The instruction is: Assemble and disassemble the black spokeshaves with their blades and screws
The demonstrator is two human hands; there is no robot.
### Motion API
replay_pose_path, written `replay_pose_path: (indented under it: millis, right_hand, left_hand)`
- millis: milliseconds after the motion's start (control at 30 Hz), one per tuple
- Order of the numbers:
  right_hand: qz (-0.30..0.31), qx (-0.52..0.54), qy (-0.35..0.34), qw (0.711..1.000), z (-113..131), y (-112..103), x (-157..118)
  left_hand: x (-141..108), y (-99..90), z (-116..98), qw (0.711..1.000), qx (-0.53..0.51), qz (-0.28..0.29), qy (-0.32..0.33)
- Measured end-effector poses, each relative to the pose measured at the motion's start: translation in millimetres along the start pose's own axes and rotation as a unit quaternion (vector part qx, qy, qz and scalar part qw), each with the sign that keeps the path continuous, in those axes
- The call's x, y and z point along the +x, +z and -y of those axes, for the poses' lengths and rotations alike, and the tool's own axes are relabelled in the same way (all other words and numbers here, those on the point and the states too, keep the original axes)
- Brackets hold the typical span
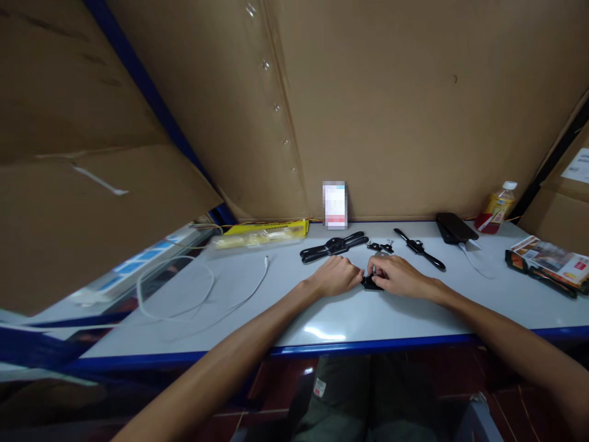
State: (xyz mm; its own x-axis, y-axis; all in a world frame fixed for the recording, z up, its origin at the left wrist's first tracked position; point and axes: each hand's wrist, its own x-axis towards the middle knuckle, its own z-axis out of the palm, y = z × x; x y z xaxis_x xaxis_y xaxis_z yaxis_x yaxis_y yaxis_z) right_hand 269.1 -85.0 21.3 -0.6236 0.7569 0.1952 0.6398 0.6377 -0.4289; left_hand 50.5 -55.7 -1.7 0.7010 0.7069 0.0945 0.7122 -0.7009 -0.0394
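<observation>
The right hand (396, 276) reaches in from 4 o'clock, wrist low, fingers arched downward, thumb and fingertips narrowed onto a small black part (372, 283); the left hand (338, 276) comes from 8 o'clock, palm down, fingers curled, its thumb side against the part's left end, though I cannot tell whether it grips; the part lies between both hands on the white table (405, 322), largely hidden by fingers.

Just beyond, at 12 o'clock, lie small black fittings (381, 248); at 10, close past the left knuckles, stacked black spokeshaves (334, 247); at 2, a single black spokeshave (418, 247) on a slant; farther out, at 11, a blurred-out upright panel (335, 205) stands before the cardboard wall (391, 123); at 10, a yellow package (294, 229); at 9, a looped white cable (213, 283) and a power strip (138, 265); at 2, a black phone-like device (455, 228) and a drink bottle (500, 205); at 3, a black-and-orange tool (547, 279) beside a printed packet (554, 258).
</observation>
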Motion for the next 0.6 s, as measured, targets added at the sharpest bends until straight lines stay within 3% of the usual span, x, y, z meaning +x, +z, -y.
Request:
replay_pose_path:
  millis: [200, 433, 600]
  right_hand:
    - [-0.002, -0.059, 0.072, 0.996, 5.5, -1.1, -1.1]
    - [0.014, -0.075, -0.036, 0.996, 4.8, 2.3, -4.4]
    - [0.009, -0.046, -0.033, 0.998, 3.7, 3.0, -3.9]
  left_hand:
    - [1.0, -1.9, -1.2, 1.0, 0.018, 0.01, -0.009]
    - [1.1, 1.0, 2.0, 1.0, 0.018, 0.011, -0.005]
    - [0.8, 3.6, 3.7, 1.0, -0.003, -0.009, 0.001]
